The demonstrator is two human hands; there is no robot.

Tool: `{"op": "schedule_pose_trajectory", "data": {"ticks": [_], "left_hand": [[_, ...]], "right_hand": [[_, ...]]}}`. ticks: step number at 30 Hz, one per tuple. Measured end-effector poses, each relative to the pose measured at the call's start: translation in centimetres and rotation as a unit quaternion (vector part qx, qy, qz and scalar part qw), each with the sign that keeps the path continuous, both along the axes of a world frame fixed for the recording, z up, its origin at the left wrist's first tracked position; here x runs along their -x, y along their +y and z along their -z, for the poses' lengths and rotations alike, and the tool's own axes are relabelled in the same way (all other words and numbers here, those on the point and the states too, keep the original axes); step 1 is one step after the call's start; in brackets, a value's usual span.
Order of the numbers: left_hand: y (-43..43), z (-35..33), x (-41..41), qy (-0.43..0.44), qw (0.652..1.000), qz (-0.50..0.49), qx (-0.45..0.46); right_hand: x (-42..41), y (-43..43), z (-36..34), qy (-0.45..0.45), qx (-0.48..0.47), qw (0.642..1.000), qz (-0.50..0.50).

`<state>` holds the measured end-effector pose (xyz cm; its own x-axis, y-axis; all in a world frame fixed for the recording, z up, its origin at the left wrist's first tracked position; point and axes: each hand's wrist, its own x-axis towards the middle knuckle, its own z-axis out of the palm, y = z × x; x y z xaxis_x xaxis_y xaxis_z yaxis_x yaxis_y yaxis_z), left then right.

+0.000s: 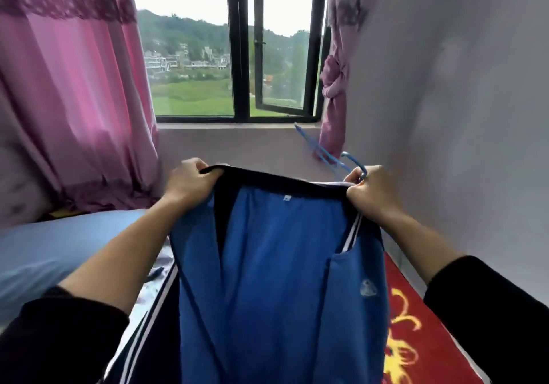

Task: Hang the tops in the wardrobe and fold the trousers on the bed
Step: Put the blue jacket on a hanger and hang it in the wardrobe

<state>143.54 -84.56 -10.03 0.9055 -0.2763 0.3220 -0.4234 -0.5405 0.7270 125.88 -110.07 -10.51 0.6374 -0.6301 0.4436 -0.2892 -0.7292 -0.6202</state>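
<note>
A blue jacket (282, 279) with a dark navy collar and white stripes hangs open in front of me, held up by its collar. My left hand (185, 180) grips the collar's left end. My right hand (370, 190) pinches the collar's right end together with the hook of a blue plastic hanger (323, 153), which sticks out behind the hand toward the window sill. The jacket's lower part drops out of view over the bed.
A bed with a light blue pillow (53, 250) lies to the left, a red blanket with yellow pattern (416, 324) to the right. Ahead is a window (240, 57) with pink curtains (74, 86) either side; a grey wall (460, 116) stands close on the right.
</note>
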Motion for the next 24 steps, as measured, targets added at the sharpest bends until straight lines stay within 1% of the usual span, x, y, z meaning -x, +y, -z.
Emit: {"op": "schedule_pose_trajectory", "data": {"ticks": [2,5,7,9,11,14,15,16,17,18,20,22,24], "left_hand": [[0.6,3.1,0.5,0.035,0.997,0.032,-0.059],[1.5,7.0,1.1,0.113,0.988,0.059,-0.092],[1.9,8.5,1.0,0.160,0.979,0.059,-0.107],[2.0,9.7,0.5,0.179,0.976,0.062,-0.105],[2.0,10.2,0.1,0.189,0.974,0.063,-0.104],[1.8,10.0,0.6,0.192,0.969,0.055,-0.144],[1.7,10.1,0.7,0.188,0.968,0.048,-0.159],[1.5,10.3,0.7,0.180,0.967,0.039,-0.175],[1.3,10.4,0.9,0.168,0.966,0.031,-0.196],[1.0,10.7,0.9,0.155,0.963,0.028,-0.219],[0.7,11.2,1.0,0.138,0.957,0.022,-0.254],[0.6,11.6,0.8,0.123,0.953,0.020,-0.276],[0.6,11.8,0.6,0.112,0.951,0.020,-0.288]], "right_hand": [[0.1,-0.1,4.0,0.074,-0.021,0.997,0.002],[0.0,-0.1,8.4,0.142,-0.076,0.987,-0.012],[-0.2,0.2,9.6,0.173,-0.118,0.976,-0.064],[-0.2,0.5,9.8,0.189,-0.167,0.958,-0.137],[-0.2,0.8,9.5,0.171,-0.207,0.944,-0.191],[0.0,0.9,8.6,0.048,-0.229,0.956,-0.175],[0.3,0.6,8.5,0.015,-0.250,0.954,-0.166],[0.7,0.4,8.4,-0.001,-0.291,0.942,-0.170],[1.3,0.0,8.5,-0.001,-0.340,0.922,-0.187],[2.0,-0.2,8.7,0.013,-0.396,0.893,-0.214],[3.3,-0.5,9.4,0.078,-0.479,0.837,-0.254],[4.3,-0.7,10.7,0.157,-0.507,0.805,-0.265],[4.8,-0.9,12.0,0.205,-0.507,0.795,-0.264]]}}
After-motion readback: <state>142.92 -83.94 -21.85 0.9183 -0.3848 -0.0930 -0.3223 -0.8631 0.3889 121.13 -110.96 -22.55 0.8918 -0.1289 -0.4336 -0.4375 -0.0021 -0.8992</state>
